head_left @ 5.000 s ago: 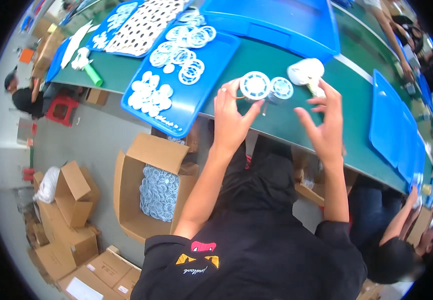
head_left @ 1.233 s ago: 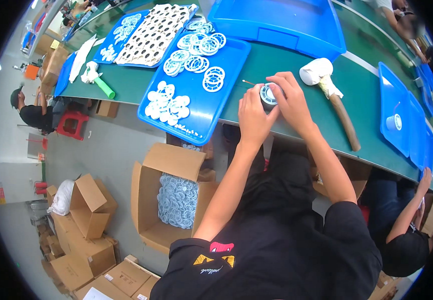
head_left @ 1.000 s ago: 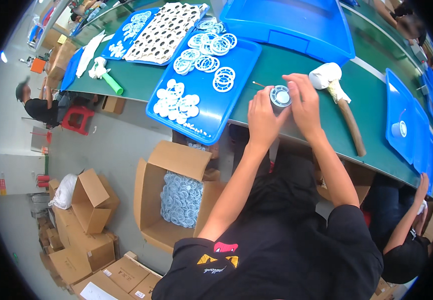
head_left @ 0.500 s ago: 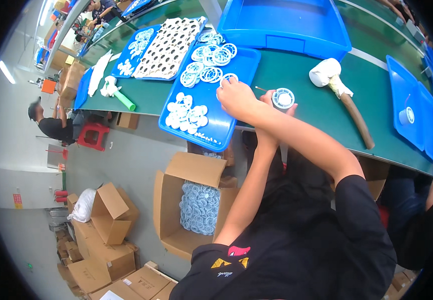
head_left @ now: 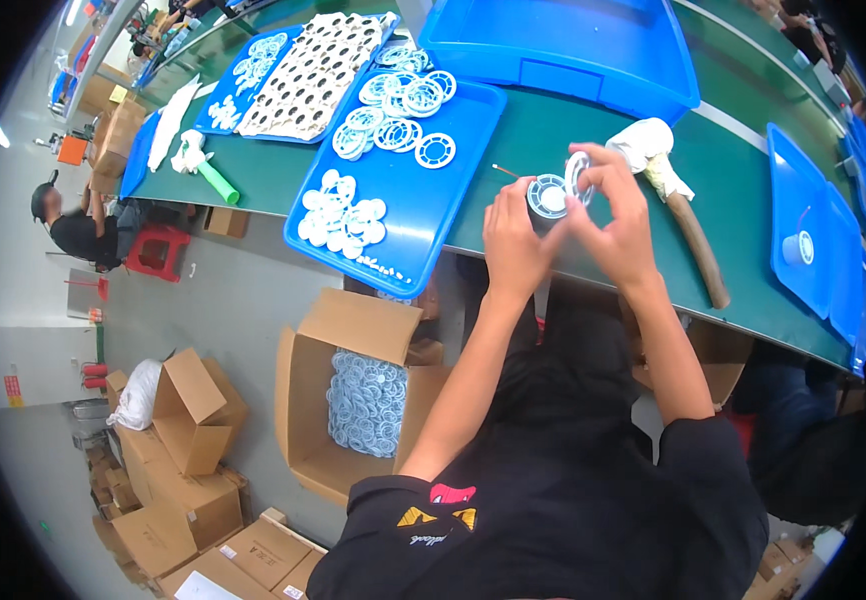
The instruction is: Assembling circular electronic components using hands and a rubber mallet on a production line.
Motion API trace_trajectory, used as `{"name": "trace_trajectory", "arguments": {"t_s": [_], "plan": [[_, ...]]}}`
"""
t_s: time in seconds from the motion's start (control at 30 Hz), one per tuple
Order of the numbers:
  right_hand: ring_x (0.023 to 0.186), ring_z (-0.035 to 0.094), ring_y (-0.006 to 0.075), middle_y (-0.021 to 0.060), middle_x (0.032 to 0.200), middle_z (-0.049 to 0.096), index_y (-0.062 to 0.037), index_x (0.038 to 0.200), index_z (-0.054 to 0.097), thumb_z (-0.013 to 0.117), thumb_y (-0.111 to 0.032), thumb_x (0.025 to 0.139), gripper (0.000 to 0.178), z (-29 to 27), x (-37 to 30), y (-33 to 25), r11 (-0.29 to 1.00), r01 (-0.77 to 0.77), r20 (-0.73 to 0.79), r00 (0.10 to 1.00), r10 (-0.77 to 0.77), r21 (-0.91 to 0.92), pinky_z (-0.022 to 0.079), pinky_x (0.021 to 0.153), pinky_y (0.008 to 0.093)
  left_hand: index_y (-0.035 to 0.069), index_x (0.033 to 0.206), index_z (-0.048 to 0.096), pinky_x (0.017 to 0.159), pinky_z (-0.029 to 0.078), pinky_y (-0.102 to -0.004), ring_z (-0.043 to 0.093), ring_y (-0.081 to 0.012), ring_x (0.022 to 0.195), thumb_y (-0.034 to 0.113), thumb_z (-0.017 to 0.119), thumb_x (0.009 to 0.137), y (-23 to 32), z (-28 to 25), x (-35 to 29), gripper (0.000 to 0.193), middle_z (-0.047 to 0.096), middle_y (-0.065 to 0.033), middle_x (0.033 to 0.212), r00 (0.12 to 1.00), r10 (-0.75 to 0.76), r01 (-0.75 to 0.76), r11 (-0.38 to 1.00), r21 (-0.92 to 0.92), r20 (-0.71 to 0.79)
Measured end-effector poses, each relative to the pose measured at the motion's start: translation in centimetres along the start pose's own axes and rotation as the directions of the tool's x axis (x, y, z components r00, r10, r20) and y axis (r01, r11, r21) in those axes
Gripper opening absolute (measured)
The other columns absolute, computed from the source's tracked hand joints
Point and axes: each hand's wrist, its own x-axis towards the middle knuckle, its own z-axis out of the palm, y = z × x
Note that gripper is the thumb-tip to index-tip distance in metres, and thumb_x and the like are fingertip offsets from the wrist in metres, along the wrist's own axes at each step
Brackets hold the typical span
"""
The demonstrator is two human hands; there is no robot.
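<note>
My left hand (head_left: pixel 513 240) is closed around a small round housing (head_left: pixel 547 198) with a pale slotted top; a thin wire sticks out beside it to the left. My right hand (head_left: pixel 615 220) pinches a white slotted ring (head_left: pixel 576 174), tilted on edge just right of the housing. Whether ring and housing touch, I cannot tell. To the left, a blue tray (head_left: pixel 413 205) bears several more slotted rings (head_left: pixel 423 97) toward its far end and a pile of small white discs (head_left: pixel 338 222) nearer me. A mallet (head_left: pixel 693 225) with a cloth-wrapped white head lies right of my hands.
A large blue bin (head_left: pixel 593 85) stands behind my hands. Farther left are a moulded tray (head_left: pixel 313 75) with holes and a green-handled tool (head_left: pixel 217 183). An open carton (head_left: pixel 293 400) of rings sits below the bench. Another blue tray (head_left: pixel 788 200) lies right.
My right hand has moved from the tray at left across to the right, carrying a ring beside the housing. My arms are no longer crossed. The whole view has shifted slightly.
</note>
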Motion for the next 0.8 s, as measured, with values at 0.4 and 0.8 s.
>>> {"name": "trace_trajectory", "arguments": {"t_s": [0.4, 0.8], "plan": [[0.121, 0.064, 0.0417, 0.0231, 0.136, 0.062, -0.0009, 0.144, 0.050, 0.076, -0.012, 0.083, 0.067, 0.9, -0.9, 0.7, 0.982, 0.094, 0.251, 0.967, -0.050, -0.167, 0.055, 0.100, 0.0459, 0.003, 0.128, 0.059, 0.094, 0.049, -0.0487, 0.065, -0.0405, 0.111, 0.005, 0.071, 0.081, -0.7, -0.1, -0.2, 0.049, 0.068, -0.0188, 0.120, 0.999, -0.022, 0.024, 0.999, -0.047, 0.032], [0.120, 0.064, 0.0417, 0.0237, 0.132, 0.065, 0.0029, 0.135, 0.056, 0.073, -0.013, 0.083, 0.057, 1.1, 0.3, 0.6, 0.985, 0.041, 0.318, 0.948, 0.014, -0.165, 0.054, 0.100, 0.0464, 0.002, 0.129, 0.059, 0.091, 0.050, -0.0486, 0.066, -0.0409, 0.109, 0.007, 0.069, 0.085, -0.8, -0.1, -0.2, 0.045, 0.068, -0.0195, 0.119, 0.999, -0.019, 0.020, 0.999, -0.043, 0.032]]}}
